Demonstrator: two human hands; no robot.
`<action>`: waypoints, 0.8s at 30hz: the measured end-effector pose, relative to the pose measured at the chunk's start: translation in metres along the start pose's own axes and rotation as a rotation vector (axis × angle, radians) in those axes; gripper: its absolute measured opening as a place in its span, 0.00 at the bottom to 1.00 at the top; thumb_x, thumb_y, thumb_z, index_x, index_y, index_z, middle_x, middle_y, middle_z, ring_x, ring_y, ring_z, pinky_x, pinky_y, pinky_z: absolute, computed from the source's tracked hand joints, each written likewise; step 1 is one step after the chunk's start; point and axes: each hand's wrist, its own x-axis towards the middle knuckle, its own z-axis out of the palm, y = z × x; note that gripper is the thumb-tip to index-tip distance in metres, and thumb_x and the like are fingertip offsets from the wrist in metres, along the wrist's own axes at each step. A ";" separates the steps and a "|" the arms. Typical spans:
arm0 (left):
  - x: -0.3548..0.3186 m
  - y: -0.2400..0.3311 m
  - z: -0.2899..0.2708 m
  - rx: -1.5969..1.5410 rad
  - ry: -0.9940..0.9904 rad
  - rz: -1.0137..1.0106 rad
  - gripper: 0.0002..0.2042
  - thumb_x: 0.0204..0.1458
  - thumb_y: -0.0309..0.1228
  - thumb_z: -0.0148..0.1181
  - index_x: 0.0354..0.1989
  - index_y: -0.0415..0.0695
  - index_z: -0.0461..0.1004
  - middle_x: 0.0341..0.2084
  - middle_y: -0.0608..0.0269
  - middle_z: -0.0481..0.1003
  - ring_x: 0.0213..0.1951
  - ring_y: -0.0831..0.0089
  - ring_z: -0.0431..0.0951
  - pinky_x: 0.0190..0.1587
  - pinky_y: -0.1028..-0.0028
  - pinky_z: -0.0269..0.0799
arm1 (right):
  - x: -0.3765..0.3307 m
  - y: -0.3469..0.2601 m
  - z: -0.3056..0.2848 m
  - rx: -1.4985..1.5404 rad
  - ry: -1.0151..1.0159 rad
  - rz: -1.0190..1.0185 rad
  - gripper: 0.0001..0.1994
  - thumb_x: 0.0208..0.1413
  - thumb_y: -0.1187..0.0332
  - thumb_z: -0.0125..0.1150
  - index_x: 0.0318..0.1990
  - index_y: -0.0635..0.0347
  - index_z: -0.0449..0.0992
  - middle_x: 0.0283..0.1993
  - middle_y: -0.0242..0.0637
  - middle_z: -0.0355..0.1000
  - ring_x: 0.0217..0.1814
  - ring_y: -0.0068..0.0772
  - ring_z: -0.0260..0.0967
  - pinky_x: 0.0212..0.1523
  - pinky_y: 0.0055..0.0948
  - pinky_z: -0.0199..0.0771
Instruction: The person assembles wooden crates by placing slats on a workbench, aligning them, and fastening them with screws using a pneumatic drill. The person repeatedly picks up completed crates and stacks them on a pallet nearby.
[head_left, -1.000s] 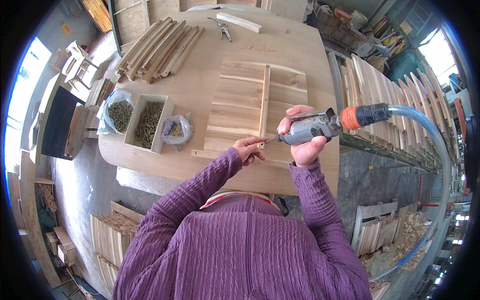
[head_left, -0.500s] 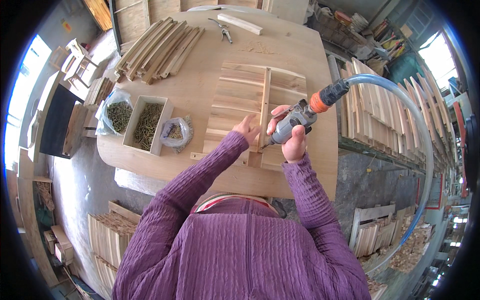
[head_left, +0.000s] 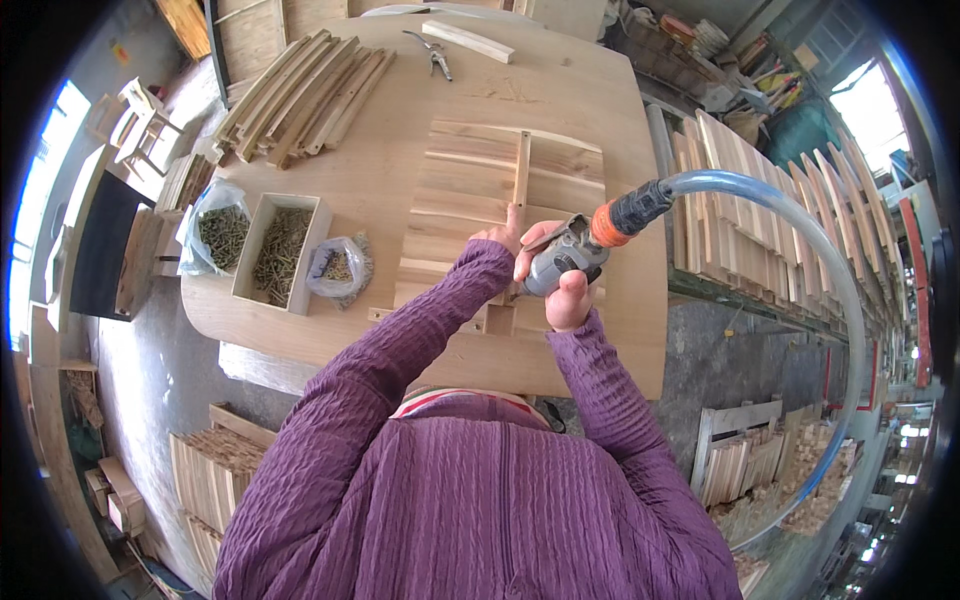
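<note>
My right hand [head_left: 568, 302] is wrapped round a grey air screwdriver [head_left: 562, 260] with an orange and black coupling and a clear bluish hose. The tool's tip is mostly hidden behind my fingers, low over the wooden panel [head_left: 455, 190]. A narrow wooden strip [head_left: 523, 165] with small holes lies across the panel, running away from me. My left hand [head_left: 500, 235] rests on this strip beside the tool, its index finger stretched out along it and the other fingers partly hidden. Another strip [head_left: 470, 322] lies near the panel's close edge.
Left of the panel stand a box of screws [head_left: 280, 250], a bag of screws [head_left: 222, 228] and a smaller bag [head_left: 340, 268]. Curved wooden slats [head_left: 305, 95], pliers [head_left: 436, 57] and a pale wood block [head_left: 468, 41] lie farther back. Stacked boards [head_left: 760, 210] stand at the right.
My left hand has shifted forward along the strip, its index finger now lying on it. The screwdriver, in my right hand, has tilted and moved closer to my left hand.
</note>
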 end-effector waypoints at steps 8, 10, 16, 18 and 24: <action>0.006 -0.001 0.004 0.012 -0.025 0.010 0.38 0.42 0.38 0.56 0.60 0.44 0.42 0.31 0.46 0.75 0.37 0.53 0.76 0.37 0.61 0.72 | 0.001 0.008 -0.006 0.005 -0.043 0.012 0.38 0.37 0.34 0.56 0.38 0.66 0.65 0.21 0.35 0.66 0.23 0.25 0.65 0.25 0.23 0.65; 0.008 -0.002 0.007 0.023 -0.039 0.012 0.36 0.43 0.38 0.54 0.60 0.44 0.43 0.30 0.47 0.75 0.36 0.55 0.76 0.36 0.62 0.72 | 0.002 0.009 -0.009 0.000 -0.034 0.019 0.38 0.37 0.34 0.56 0.38 0.66 0.65 0.21 0.36 0.66 0.24 0.26 0.65 0.25 0.23 0.65; 0.015 -0.072 0.012 -1.170 0.195 0.071 0.16 0.51 0.34 0.47 0.46 0.41 0.61 0.22 0.58 0.72 0.25 0.64 0.73 0.26 0.71 0.69 | -0.003 0.005 0.000 0.003 0.000 0.006 0.39 0.35 0.33 0.57 0.39 0.67 0.65 0.21 0.36 0.66 0.23 0.27 0.65 0.25 0.24 0.65; 0.002 -0.097 -0.001 -2.346 0.029 -0.455 0.08 0.50 0.31 0.49 0.36 0.41 0.67 0.23 0.59 0.70 0.27 0.65 0.72 0.26 0.74 0.69 | -0.002 0.003 0.005 0.031 0.006 -0.015 0.38 0.35 0.35 0.59 0.38 0.66 0.66 0.23 0.34 0.66 0.23 0.25 0.65 0.24 0.21 0.63; -0.065 -0.075 -0.012 -2.010 0.107 -0.591 0.08 0.52 0.26 0.49 0.40 0.39 0.64 0.28 0.60 0.70 0.29 0.68 0.73 0.27 0.79 0.70 | -0.005 0.002 0.005 -0.059 0.060 -0.067 0.38 0.39 0.32 0.53 0.38 0.67 0.65 0.21 0.36 0.64 0.23 0.27 0.64 0.25 0.24 0.64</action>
